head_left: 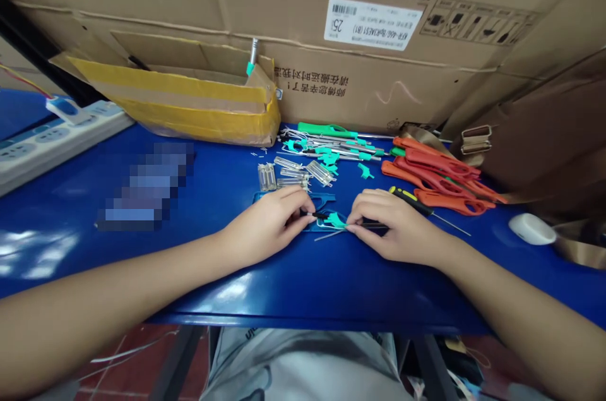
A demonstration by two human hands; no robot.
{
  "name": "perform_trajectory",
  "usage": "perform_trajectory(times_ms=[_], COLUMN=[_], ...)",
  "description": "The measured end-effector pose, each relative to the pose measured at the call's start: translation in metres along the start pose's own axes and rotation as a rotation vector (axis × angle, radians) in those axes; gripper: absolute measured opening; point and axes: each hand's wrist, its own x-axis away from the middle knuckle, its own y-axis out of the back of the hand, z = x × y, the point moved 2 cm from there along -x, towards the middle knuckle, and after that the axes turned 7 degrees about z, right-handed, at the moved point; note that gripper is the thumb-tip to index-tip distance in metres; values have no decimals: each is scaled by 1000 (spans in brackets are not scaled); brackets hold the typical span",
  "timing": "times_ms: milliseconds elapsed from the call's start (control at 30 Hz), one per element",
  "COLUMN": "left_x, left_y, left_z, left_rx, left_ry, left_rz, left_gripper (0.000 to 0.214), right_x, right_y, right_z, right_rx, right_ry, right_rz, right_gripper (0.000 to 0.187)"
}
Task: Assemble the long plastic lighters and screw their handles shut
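My left hand (272,221) is closed, thumb and forefinger pinching the end of a thin black piece (317,215). Facing it, my right hand (395,224) pinches a small teal plastic part (336,220) at its right end. The black piece and the teal part meet between my fingertips, above a blue plastic piece (324,199) on the table. A thin metal rod (330,235) lies just in front of them. A dark shaft shows behind my right fingers; I cannot tell what it belongs to. Just beyond my right hand lies a black and yellow screwdriver (409,200).
Behind my hands are clear plastic pieces (291,173) and a pile of metal rods with teal parts (331,148). Orange handles (440,173) and a white case (532,228) lie right. A yellow-taped box (203,104), a phone (146,186) and a power strip (57,139) stand left.
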Motion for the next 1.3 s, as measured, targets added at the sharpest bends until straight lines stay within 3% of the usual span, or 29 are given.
perform_trajectory(times_ms=[567, 767, 1300], left_x=[1, 1, 0], left_y=[-2, -3, -4], left_z=[-1, 0, 1], left_rx=[79, 84, 103], left_ry=[-17, -36, -64], left_rz=[-20, -36, -88], left_gripper=[4, 5, 5], right_x=[1, 3, 5], right_y=[-13, -12, -15], right_z=[2, 5, 5], right_rx=[-57, 97, 178], right_ry=[-23, -26, -9], right_rz=[-25, 47, -13], right_gripper=[9, 14, 21])
